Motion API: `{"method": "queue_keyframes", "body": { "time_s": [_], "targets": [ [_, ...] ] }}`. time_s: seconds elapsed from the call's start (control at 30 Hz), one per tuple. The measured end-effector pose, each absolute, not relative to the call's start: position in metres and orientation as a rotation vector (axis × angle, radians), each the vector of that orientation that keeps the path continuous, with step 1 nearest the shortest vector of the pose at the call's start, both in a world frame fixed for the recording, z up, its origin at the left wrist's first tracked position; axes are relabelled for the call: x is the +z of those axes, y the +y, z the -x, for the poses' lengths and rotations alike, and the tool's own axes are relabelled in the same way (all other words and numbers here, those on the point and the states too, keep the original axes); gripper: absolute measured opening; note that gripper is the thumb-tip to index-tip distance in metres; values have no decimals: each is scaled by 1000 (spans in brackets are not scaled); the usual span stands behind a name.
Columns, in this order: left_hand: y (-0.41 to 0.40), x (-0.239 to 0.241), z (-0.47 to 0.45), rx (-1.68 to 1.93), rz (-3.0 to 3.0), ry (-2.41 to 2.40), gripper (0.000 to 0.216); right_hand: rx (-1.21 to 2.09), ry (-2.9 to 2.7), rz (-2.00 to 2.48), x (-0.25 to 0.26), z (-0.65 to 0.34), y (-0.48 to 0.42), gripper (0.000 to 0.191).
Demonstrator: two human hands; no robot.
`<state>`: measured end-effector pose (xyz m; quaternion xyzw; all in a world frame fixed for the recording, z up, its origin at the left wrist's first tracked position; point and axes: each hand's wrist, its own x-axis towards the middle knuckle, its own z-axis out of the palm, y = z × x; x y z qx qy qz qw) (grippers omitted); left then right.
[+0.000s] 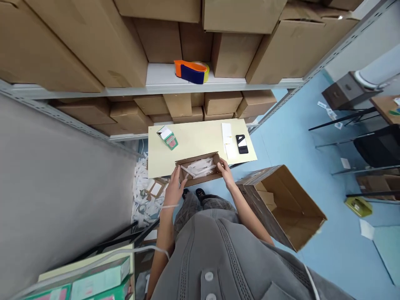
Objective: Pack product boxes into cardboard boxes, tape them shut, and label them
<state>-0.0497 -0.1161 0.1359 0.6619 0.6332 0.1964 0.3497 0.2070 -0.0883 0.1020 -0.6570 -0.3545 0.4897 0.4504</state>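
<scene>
Between my two hands I hold a small open cardboard box (204,180) at the front edge of a pale yellow table (190,143). Several slim white wrapped items (201,167) lie inside it in a loose heap. My left hand (175,186) grips the box's left end, with the thumb over the near side. Around the right end my right hand (224,171) is closed. On the tabletop are a green and white carton (168,137) at the left, a black phone (241,144) at the right and white paper strips (228,137) beside the phone.
A shelf rack packed with cardboard boxes (237,54) stands ahead, with an orange and blue tape dispenser (191,71) on it. A large open carton (281,204) is at my right. White scraps (145,208) cover the floor at left, near green boxes (100,277).
</scene>
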Motion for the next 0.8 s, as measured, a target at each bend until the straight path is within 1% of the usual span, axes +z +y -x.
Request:
{"method": "queue_keyframes", "body": {
  "time_s": [0.2, 0.33, 0.47, 0.67, 0.73, 0.8],
  "targets": [
    [-52, 115, 48, 452, -1775, 1548, 70, 1165, -787, 1634, 87, -208, -38, 74],
    [-1, 108, 51, 421, -1850, 1483, 71, 1111, -828, 1642, 78, -206, 1, 74],
    [39, 103, 54, 370, -1887, 1457, 71, 1052, -910, 1678, 68, -204, 37, 68],
    [61, 91, 49, 341, -1866, 1444, 75, 1003, -1004, 1767, 54, -205, 66, 64],
    [63, 93, 50, 332, -1851, 1451, 72, 1024, -1029, 1783, 54, -206, 69, 66],
    [65, 102, 56, 324, -1855, 1431, 63, 1024, -1036, 1792, 58, -207, 70, 71]
  ]
}}
